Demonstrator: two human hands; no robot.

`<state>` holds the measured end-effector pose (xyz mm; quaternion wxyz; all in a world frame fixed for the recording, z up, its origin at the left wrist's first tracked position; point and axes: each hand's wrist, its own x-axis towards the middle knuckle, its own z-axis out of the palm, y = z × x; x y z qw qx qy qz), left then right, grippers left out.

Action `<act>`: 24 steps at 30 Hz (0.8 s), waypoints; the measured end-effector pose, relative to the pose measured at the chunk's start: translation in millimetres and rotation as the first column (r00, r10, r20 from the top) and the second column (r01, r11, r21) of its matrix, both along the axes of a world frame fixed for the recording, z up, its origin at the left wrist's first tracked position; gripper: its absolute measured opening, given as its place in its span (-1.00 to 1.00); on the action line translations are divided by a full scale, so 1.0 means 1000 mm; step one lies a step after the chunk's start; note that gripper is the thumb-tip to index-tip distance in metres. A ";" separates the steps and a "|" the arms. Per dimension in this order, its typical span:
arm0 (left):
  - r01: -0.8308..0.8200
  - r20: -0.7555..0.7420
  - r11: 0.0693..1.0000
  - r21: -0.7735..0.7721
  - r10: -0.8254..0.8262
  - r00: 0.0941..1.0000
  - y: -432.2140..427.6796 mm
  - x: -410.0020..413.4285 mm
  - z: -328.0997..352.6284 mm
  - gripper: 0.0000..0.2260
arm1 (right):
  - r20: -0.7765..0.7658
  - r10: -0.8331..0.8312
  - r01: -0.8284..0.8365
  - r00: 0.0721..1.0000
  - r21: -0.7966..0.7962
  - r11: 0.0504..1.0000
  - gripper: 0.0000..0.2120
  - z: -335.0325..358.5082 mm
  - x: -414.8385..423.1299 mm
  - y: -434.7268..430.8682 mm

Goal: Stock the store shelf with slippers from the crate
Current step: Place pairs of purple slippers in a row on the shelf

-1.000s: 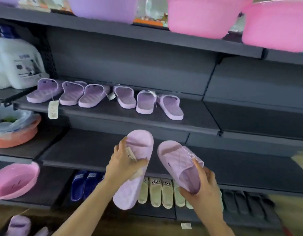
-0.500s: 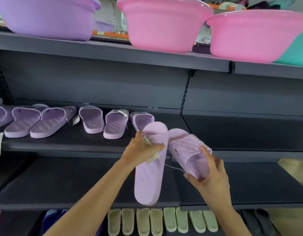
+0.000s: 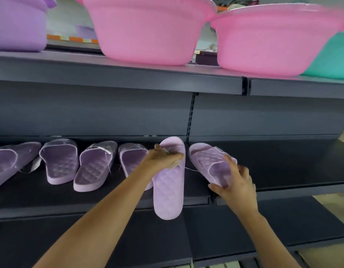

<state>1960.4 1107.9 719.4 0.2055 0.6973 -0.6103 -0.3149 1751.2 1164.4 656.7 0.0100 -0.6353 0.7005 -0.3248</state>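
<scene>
Fingers (image 3: 176, 156) of left hand (image 3: 163, 158) curl over the strap area of the left slipper (image 3: 168, 192), gripping it. Long axis runs 12–6: toe at 12 toward the shelf (image 3: 283, 163) back, heel at 6 hanging past the front edge. Right hand (image 3: 236, 185) grips the heel of the right slipper (image 3: 206, 161), index finger on the quilted strap, thumb under. Its axis runs 10–4, toe at 10, strap up. Contact with the shelf: can't tell. Thin string (image 3: 191, 169) links the pair. Shelved slippers (image 3: 61, 163) in a row at 9, toes to 12. Pink basins (image 3: 148, 35) on the shelf above at 12.
</scene>
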 end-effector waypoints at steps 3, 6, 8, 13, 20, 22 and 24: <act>-0.021 0.017 0.998 0.067 0.020 1.000 -0.020 -0.009 -0.005 -0.31 | -0.014 0.009 -0.008 1.000 0.086 0.996 -0.06 -0.006 -0.008 -0.024; -0.071 0.039 0.994 0.080 0.068 0.997 -0.039 -0.016 -0.005 -0.69 | -0.019 0.047 -0.043 0.999 0.188 0.981 -0.08 -0.011 -0.014 -0.049; -0.117 0.117 0.992 0.042 0.112 0.987 -0.053 -0.024 -0.008 -0.60 | -0.047 0.068 -0.056 0.997 0.228 0.972 -0.09 -0.013 -0.016 -0.066; -0.082 0.272 0.989 0.124 0.045 0.961 -0.075 -0.043 -0.010 -0.74 | -0.071 0.082 -0.058 0.994 0.288 0.956 -0.11 -0.021 -0.015 -0.101; -0.239 0.377 0.969 0.055 0.202 0.904 -0.110 -0.053 -0.016 -0.58 | -0.086 0.077 -0.052 0.993 0.268 0.962 -0.16 -0.022 -0.004 -0.135; -0.295 0.355 0.955 0.033 0.264 0.897 -0.117 -0.051 -0.021 -0.44 | -0.070 0.083 -0.060 0.994 0.273 0.960 -0.18 -0.021 -0.002 -0.140; -0.319 0.332 0.948 0.006 0.299 0.895 -0.119 -0.048 -0.026 -0.34 | -0.042 0.109 -0.092 0.993 0.284 0.954 -0.20 -0.019 -0.001 -0.144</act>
